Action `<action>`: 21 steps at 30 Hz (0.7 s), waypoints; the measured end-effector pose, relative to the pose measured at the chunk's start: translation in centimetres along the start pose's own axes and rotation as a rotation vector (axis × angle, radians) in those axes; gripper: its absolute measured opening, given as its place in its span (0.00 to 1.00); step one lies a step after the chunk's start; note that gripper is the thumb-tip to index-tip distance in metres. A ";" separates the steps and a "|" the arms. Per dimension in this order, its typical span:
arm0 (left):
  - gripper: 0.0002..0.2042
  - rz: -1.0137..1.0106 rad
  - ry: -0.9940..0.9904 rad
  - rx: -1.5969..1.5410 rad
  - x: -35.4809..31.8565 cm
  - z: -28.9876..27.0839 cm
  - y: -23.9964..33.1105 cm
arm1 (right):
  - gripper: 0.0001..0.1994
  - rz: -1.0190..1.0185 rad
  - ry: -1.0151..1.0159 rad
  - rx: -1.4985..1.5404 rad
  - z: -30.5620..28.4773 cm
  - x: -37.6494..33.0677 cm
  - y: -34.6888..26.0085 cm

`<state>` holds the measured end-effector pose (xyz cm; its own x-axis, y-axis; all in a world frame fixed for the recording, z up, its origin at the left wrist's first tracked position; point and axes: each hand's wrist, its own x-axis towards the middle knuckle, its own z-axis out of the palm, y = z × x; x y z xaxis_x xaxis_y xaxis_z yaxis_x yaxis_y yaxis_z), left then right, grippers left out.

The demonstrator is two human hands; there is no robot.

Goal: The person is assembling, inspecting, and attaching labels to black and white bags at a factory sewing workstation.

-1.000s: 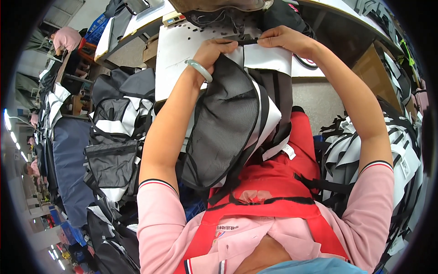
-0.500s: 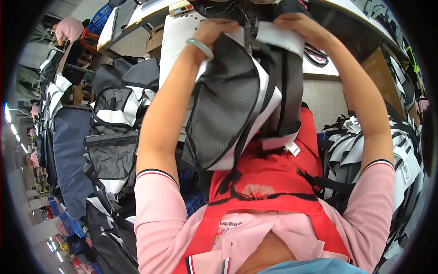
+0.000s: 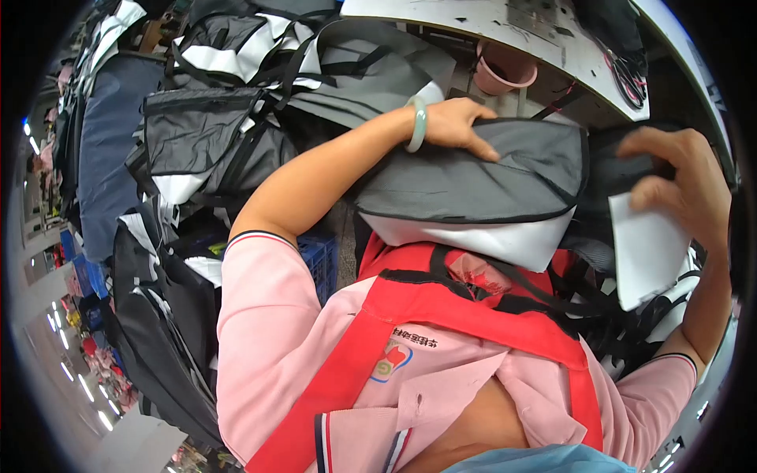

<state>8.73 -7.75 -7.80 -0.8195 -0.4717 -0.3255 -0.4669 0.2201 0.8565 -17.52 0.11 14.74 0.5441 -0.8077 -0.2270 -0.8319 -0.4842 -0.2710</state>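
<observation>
Far left: a heap of finished bags [image 3: 197,150] in grey, black and white woven fabric, straps dangling, stacked loose beside the seat, likely so they stay within reach; below it more black bags [image 3: 165,315] slump toward the floor. A blue plastic crate [image 3: 319,256] with a lattice wall peeks out under the left arm. Left hand [image 3: 457,126], pale green bangle [image 3: 418,122] on the wrist, lies palm down on top of the grey bag [image 3: 473,185] with fingers spread and pressing its upper edge, thumb tucked under the rim, so it grasps the bag and pins it against the body. That bag sits at chest level between both hands, over the red apron [image 3: 441,315]; grey matte cloth on top, black piping along the seam, white panel underneath, soft and puffed in shape. Above it a curved white worktable [image 3: 489,31], scuffed, with a pink plastic cup [image 3: 505,67] at its edge. Right hand [image 3: 682,185] is clenched around the bag's dark right end, fingers curled over black fabric, and a flat white paper sheet [image 3: 650,248] hangs under the palm, apparently pinched with it. Black webbing straps [image 3: 599,307] trail down across the lap.
</observation>
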 end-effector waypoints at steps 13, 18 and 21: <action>0.24 0.046 0.309 -0.136 6.0 3.1 0.0 | 0.15 -0.276 -0.343 0.195 14.4 3.8 -5.4; 0.15 0.123 0.448 0.045 -1.9 -3.8 -3.3 | 0.15 -0.089 -0.631 0.470 14.4 5.7 -2.4; 0.24 0.060 0.381 0.099 -7.5 -3.7 -7.8 | 0.15 -0.017 -0.652 0.535 14.8 5.5 -0.1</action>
<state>19.73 -9.05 -10.53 -0.6728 -0.7345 -0.0882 -0.4670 0.3293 0.8206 -12.85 0.68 -0.39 0.6470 -0.3661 -0.6689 -0.7485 -0.1376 -0.6487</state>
